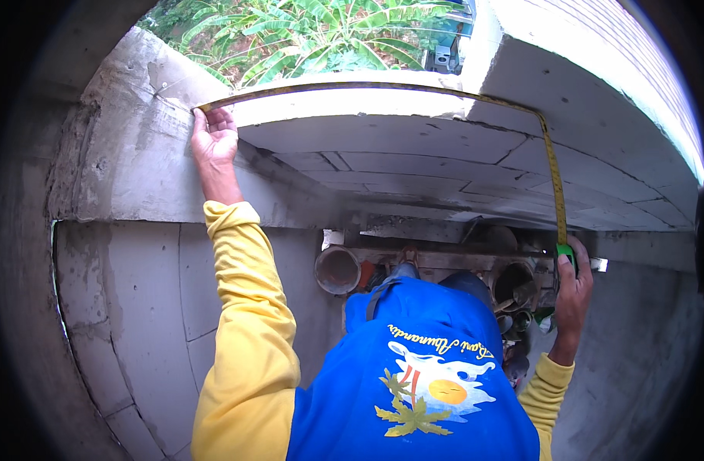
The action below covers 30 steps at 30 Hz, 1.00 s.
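A yellow tape measure blade (367, 86) stretches along the top of the block wall (382, 134), from the concrete column (137, 115) on the left to the higher blockwork on the right. There it bends sharply and runs down toward me. My left hand (216, 142) pinches the blade's end against the column's edge, palm showing. On the right, lower down, my right hand (573, 284) is wrapped round the green tape measure case (564, 252), its fingers partly hidden behind it.
Below me, a round bucket (338, 270) stands left of my feet. A second bucket (513, 283) and several small items sit on the right, near a wooden plank (459, 260). Green banana plants (321, 34) grow beyond the wall. Grey block walls close in both sides.
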Each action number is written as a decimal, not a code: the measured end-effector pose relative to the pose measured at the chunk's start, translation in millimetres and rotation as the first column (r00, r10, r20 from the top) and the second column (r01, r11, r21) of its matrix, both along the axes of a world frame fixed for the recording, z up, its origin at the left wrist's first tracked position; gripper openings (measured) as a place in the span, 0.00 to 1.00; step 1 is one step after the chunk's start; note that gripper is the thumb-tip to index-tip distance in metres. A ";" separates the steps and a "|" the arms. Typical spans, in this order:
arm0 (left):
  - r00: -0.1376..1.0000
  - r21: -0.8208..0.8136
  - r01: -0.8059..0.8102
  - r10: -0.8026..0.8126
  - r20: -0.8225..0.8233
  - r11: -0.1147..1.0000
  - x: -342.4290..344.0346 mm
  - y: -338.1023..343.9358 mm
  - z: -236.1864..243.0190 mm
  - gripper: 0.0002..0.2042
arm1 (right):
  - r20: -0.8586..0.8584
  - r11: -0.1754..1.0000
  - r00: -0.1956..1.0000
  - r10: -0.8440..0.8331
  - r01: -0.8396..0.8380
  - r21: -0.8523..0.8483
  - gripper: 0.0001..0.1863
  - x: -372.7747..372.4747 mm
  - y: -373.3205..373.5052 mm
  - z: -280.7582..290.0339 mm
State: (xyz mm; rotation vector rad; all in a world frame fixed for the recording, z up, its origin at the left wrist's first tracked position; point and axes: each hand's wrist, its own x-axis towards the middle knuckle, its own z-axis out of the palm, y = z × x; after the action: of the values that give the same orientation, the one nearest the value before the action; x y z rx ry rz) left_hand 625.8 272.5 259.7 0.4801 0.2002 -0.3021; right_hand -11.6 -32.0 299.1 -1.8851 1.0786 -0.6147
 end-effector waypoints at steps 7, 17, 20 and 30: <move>1.000 -0.027 0.013 -0.013 -0.016 1.000 3.1 3.0 -0.1 0.09 | 0.020 1.000 1.000 -0.015 0.015 0.017 0.20 1.5 1.8 1.4; 0.999 0.015 -0.045 0.045 0.014 0.999 -4.8 -1.7 5.6 0.08 | -0.050 0.998 0.997 -0.058 0.058 -0.004 0.20 6.2 8.2 9.5; 0.999 0.015 -0.049 0.049 0.009 0.999 -2.7 -1.2 5.0 0.08 | -0.046 0.999 0.998 -0.050 0.050 0.000 0.20 7.1 8.2 11.6; 0.999 0.039 -0.035 0.034 0.021 0.999 2.5 -1.9 -0.1 0.09 | -0.052 0.999 0.998 -0.035 0.034 -0.019 0.19 1.3 5.6 10.2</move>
State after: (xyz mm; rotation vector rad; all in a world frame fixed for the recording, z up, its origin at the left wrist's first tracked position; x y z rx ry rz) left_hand 628.3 270.6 259.6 0.5175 0.1947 -0.2600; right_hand -10.3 -26.4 309.4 -1.9110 1.1452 -0.5992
